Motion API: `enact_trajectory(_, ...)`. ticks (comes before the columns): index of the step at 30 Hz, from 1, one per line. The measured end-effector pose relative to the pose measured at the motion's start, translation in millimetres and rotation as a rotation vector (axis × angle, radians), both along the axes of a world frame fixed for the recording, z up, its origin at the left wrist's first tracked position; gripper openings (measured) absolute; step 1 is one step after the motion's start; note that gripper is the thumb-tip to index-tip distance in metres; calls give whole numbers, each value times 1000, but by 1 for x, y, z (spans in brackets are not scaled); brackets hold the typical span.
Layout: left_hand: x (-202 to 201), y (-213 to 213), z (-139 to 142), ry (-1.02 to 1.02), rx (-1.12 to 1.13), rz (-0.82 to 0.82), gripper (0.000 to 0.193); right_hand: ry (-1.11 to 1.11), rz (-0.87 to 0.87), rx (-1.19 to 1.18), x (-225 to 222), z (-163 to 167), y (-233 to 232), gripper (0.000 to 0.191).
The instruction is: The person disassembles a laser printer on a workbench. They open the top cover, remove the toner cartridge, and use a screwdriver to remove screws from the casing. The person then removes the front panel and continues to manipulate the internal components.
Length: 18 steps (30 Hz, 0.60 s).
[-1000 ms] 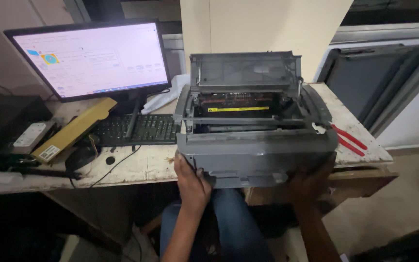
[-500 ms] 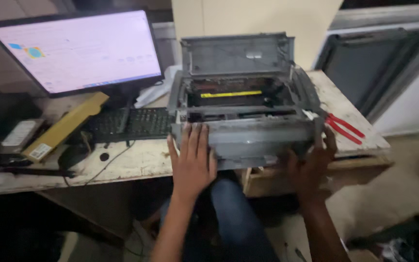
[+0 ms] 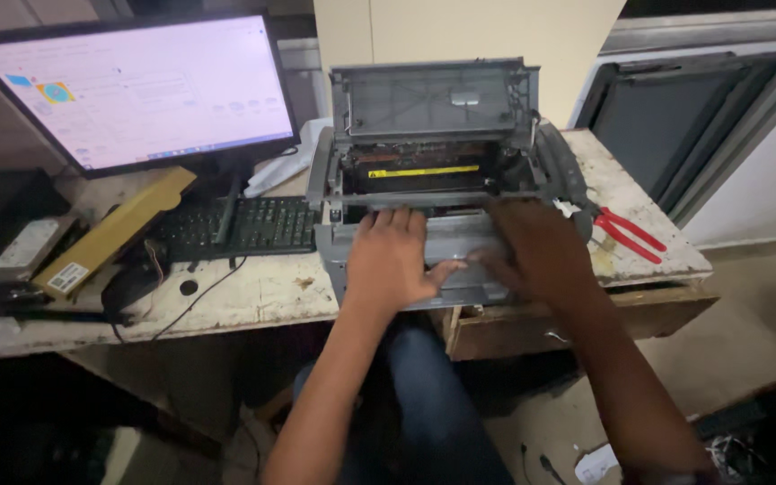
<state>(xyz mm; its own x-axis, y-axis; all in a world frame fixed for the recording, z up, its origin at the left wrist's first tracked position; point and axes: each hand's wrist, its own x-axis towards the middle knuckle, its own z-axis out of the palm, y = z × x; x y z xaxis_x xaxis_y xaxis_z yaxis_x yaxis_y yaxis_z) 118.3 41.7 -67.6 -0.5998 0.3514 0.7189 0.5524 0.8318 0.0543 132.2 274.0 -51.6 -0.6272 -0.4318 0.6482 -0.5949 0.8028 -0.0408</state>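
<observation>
Both hands lie flat, fingers spread, on the grey printer's front panel; the left hand and right hand sit side by side, with the open lid just beyond them

Printer looks like matt grey plastic, the table is rough, chipped painted wood, pliers have glossy red grips.

A small electronics repair workshop: an opened grey plastic printer sits on a worn, paint-chipped white wooden desk, beside red-handled pliers. A lit flat computer monitor, black keyboard and long yellow cardboard box crowd the surface; loose cables and scraps litter the bare concrete floor.
</observation>
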Motion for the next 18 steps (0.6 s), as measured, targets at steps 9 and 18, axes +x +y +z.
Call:
enact_trajectory(9,0,-2,-6,67,20,-4,79,102,-180,-9,-22,-26,-1,63)
enact_trajectory(18,9,0,1,74,26,0,79,544,-66,-358,-26,-96,45,36)
